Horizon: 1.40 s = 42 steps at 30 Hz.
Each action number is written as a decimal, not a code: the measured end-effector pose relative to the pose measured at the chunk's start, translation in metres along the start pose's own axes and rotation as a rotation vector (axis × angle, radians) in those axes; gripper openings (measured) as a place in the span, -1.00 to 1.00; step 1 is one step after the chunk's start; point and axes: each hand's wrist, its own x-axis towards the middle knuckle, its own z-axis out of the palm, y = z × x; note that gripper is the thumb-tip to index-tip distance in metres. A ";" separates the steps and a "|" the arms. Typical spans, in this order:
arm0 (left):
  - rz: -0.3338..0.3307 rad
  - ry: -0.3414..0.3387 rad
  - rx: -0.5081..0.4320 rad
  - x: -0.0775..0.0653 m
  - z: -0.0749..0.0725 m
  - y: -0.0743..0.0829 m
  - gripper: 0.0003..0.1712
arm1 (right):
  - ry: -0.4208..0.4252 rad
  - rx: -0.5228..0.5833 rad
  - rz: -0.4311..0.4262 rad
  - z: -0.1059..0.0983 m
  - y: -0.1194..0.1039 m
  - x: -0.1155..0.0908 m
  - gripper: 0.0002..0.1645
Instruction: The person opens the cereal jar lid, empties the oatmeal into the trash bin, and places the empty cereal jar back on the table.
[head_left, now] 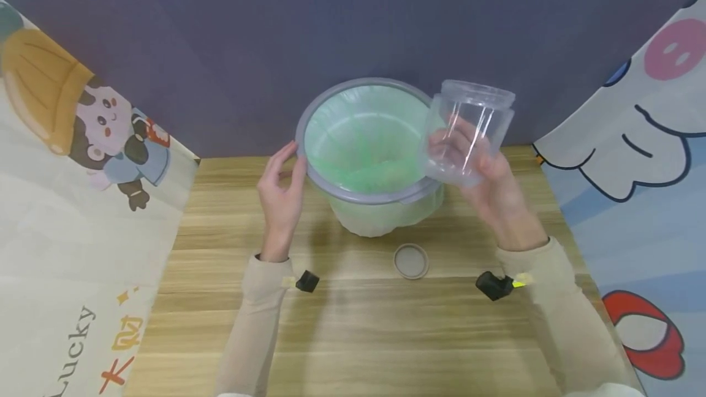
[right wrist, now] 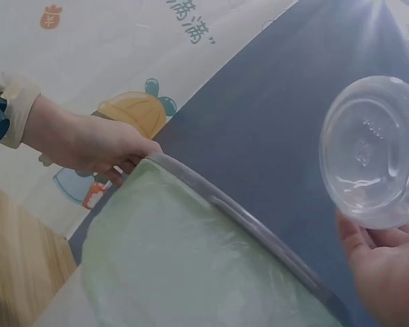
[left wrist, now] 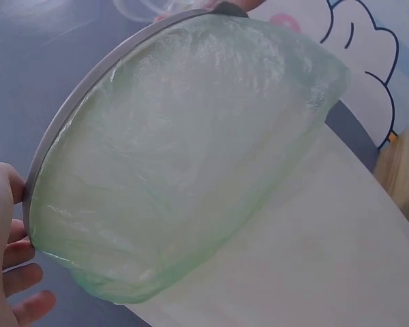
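Note:
A white trash bin with a grey rim ring stands upright on the table, with a thin green plastic bag lining it. At the bin's left side my left hand pinches the rim between thumb and fingers; the left wrist view shows the other fingers hanging loose beside the bag. My right hand grips a clear plastic jar at the bin's right edge, its mouth up. In the right wrist view the jar's round bottom faces the camera. No contents show inside the jar.
A small round lid lies on the wood-grain table in front of the bin. A dark grey wall rises right behind the bin. Cartoon-printed panels flank the table on both sides.

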 end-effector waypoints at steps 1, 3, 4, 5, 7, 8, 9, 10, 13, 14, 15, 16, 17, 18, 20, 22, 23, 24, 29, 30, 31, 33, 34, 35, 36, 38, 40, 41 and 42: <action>-0.001 0.002 0.001 -0.002 -0.001 0.000 -0.63 | 0.003 -0.002 -0.002 0.000 0.002 -0.002 0.07; 0.002 0.002 0.010 -0.005 -0.002 -0.001 -0.63 | -0.008 -0.024 -0.009 -0.001 0.005 -0.007 0.05; 0.004 0.003 0.010 -0.007 -0.002 -0.003 -0.63 | -0.016 -0.040 -0.010 -0.001 0.007 -0.009 0.03; 0.004 0.004 0.010 -0.008 -0.003 -0.006 -0.62 | -0.032 -0.054 -0.017 -0.002 0.009 -0.011 0.01; -0.001 -0.001 0.010 -0.011 -0.004 -0.015 -0.61 | -0.056 -0.106 -0.032 -0.004 0.013 -0.016 -0.04; 0.001 -0.004 0.013 -0.013 -0.005 -0.020 -0.61 | -0.070 -0.124 -0.042 -0.005 0.014 -0.018 -0.05; 0.001 -0.006 0.014 -0.015 -0.005 -0.026 -0.60 | -0.084 -0.141 -0.053 -0.006 0.016 -0.021 -0.05; 0.003 -0.010 0.015 -0.017 -0.006 -0.031 -0.60 | -0.090 -0.159 -0.058 -0.006 0.018 -0.023 -0.05; 0.021 -0.024 0.020 -0.024 -0.010 -0.043 -0.60 | -0.128 -0.181 -0.088 -0.006 0.024 -0.028 -0.02; 0.029 -0.027 0.020 -0.026 -0.011 -0.045 -0.61 | -0.141 -0.178 -0.099 -0.006 0.026 -0.029 0.01; 0.035 -0.028 0.018 -0.029 -0.012 -0.047 -0.61 | -0.160 -0.175 -0.117 -0.006 0.028 -0.031 0.01; 0.043 -0.031 0.018 -0.031 -0.013 -0.049 -0.61 | -0.177 -0.163 -0.141 -0.005 0.031 -0.031 0.05; 0.047 -0.032 0.021 -0.034 -0.014 -0.051 -0.62 | -0.205 -0.135 -0.162 -0.004 0.033 -0.032 0.09; 0.048 -0.032 0.025 -0.037 -0.015 -0.053 -0.62 | -0.231 -0.122 -0.190 -0.004 0.036 -0.033 0.10; 0.036 -0.033 0.033 -0.043 -0.017 -0.056 -0.62 | -0.266 -0.107 -0.250 -0.002 0.042 -0.035 0.10; 0.020 -0.040 0.047 -0.049 -0.019 -0.060 -0.63 | -0.300 -0.110 -0.279 0.000 0.046 -0.038 0.12; 0.009 -0.043 0.053 -0.052 -0.020 -0.062 -0.63 | -0.312 -0.121 -0.281 0.000 0.048 -0.040 0.11; -0.004 -0.047 0.060 -0.055 -0.021 -0.064 -0.63 | -0.318 -0.141 -0.289 0.001 0.049 -0.043 0.09; -0.043 -0.086 0.106 -0.071 -0.025 -0.063 -0.63 | -0.324 -0.212 -0.296 0.008 0.059 -0.057 0.00; -0.051 -0.095 0.109 -0.074 -0.026 -0.065 -0.63 | -0.336 -0.222 -0.310 0.009 0.061 -0.060 -0.02; -0.053 -0.107 0.113 -0.077 -0.027 -0.067 -0.64 | -0.344 -0.239 -0.317 0.010 0.064 -0.062 -0.04; -0.056 -0.127 0.123 -0.083 -0.031 -0.077 -0.63 | -0.374 -0.265 -0.316 0.009 0.070 -0.068 -0.04; -0.060 -0.138 0.129 -0.086 -0.032 -0.084 -0.63 | -0.397 -0.275 -0.306 0.008 0.074 -0.070 -0.03; -0.063 -0.149 0.132 -0.089 -0.034 -0.087 -0.63 | -0.419 -0.295 -0.297 0.006 0.078 -0.073 -0.02; -0.073 -0.160 0.142 -0.091 -0.036 -0.088 -0.63 | -0.442 -0.311 -0.287 0.004 0.082 -0.077 -0.01; -0.086 -0.178 0.164 -0.096 -0.037 -0.092 -0.63 | -0.466 -0.319 -0.234 -0.002 0.091 -0.084 0.03; -0.098 -0.190 0.182 -0.101 -0.039 -0.095 -0.62 | -0.470 -0.336 -0.184 -0.008 0.099 -0.092 0.07; -0.101 -0.192 0.192 -0.103 -0.039 -0.097 -0.63 | -0.458 -0.345 -0.148 -0.011 0.103 -0.096 0.09; -0.104 -0.195 0.200 -0.105 -0.040 -0.099 -0.63 | -0.432 -0.362 -0.113 -0.015 0.107 -0.101 0.11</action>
